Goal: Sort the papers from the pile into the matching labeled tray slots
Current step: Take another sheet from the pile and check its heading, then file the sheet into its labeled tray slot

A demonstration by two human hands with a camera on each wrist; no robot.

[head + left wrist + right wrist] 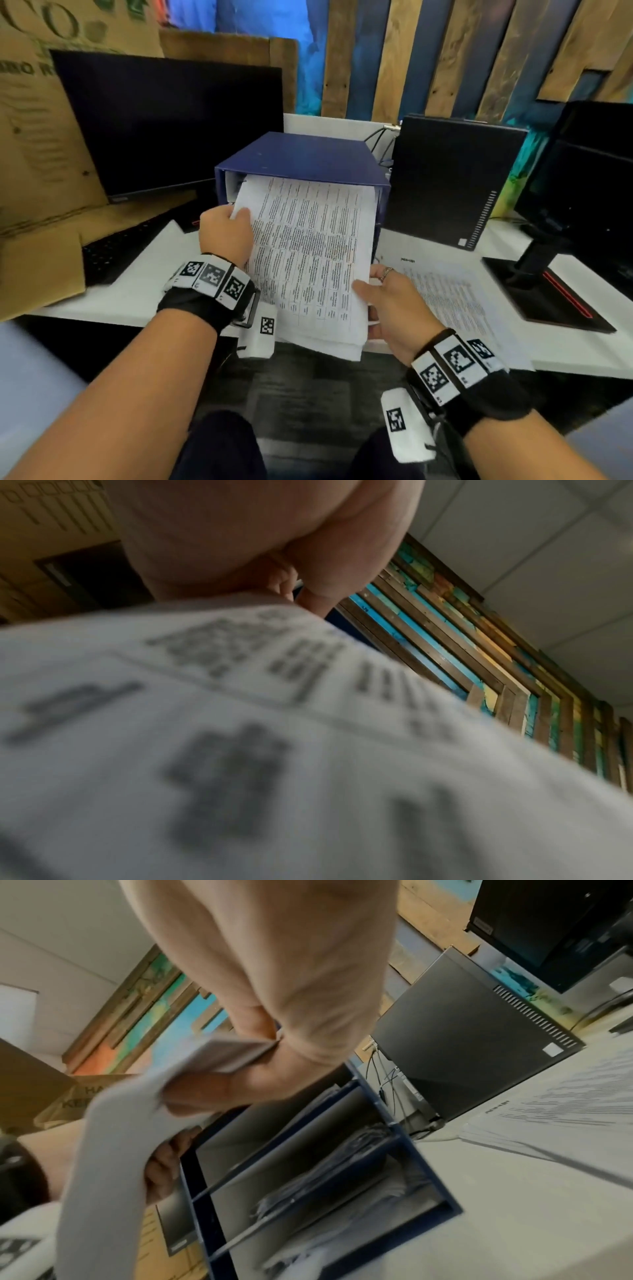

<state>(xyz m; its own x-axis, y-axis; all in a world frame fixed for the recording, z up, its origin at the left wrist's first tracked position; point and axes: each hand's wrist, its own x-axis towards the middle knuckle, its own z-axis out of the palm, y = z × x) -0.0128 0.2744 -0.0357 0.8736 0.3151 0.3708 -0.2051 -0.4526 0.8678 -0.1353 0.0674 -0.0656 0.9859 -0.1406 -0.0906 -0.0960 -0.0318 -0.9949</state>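
Observation:
A thick bundle of printed papers [308, 257] is held up between both hands in front of a blue tray unit [301, 157] with stacked slots. Its far end reaches the top slot's mouth. My left hand [226, 233] grips the bundle's upper left edge, thumb on the printed face. My right hand [390, 305] grips the lower right edge, thumb on top and fingers underneath. In the right wrist view the bundle [219, 1056] sits pinched in that hand, and the tray slots [308, 1172] show papers lying in the lower ones. The left wrist view shows blurred print [240, 750] below the curled fingers [315, 588].
A pile of printed sheets [455, 301] lies on the white desk right of the tray. A black computer case [452, 178] stands behind it, with a monitor stand [548, 291] further right. A dark monitor [164, 126], a keyboard [120, 250] and cardboard [37, 171] fill the left side.

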